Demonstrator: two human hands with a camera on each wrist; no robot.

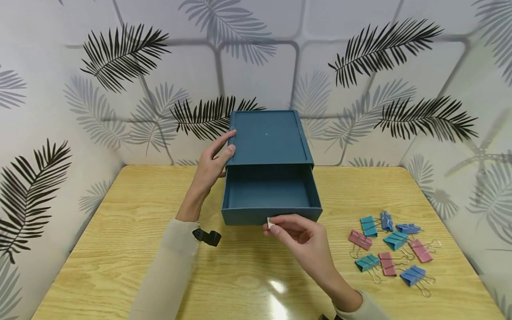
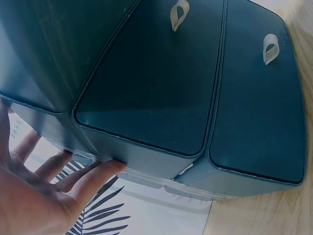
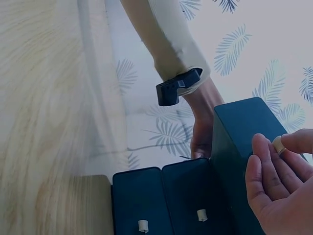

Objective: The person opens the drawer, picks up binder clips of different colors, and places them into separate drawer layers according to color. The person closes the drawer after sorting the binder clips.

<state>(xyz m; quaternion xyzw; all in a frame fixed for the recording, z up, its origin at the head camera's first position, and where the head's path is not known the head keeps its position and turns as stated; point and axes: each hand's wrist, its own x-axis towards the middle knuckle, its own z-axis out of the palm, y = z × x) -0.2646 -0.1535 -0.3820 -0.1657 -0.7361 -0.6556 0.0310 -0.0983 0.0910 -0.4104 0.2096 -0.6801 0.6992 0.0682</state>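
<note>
On the wooden counter (image 1: 120, 231), close to the leaf-patterned wall (image 1: 80, 111), stands a dark blue drawer box (image 1: 269, 138), and everything else lies around it. Its top drawer (image 1: 271, 200) is pulled out toward the person and shows a bare inside. The left hand (image 1: 211, 165) rests against the box's left side at the top edge, fingers (image 2: 93, 177) straight and laid flat along the casing, thumb on the top edge; it curls round nothing. The right hand (image 1: 298, 238) is at the front of the open drawer, where thumb and forefinger pinch the small pale pull tab (image 1: 270, 222) at the middle of the drawer front. The wrist views show two lower drawer fronts (image 3: 161, 200) below it, each with its own pale tab. To the right of the box, well apart from it, a loose cluster of pink, teal and blue binder clips (image 1: 390, 246) lies on the counter, some touching one another. Neither hand is near them.
</note>
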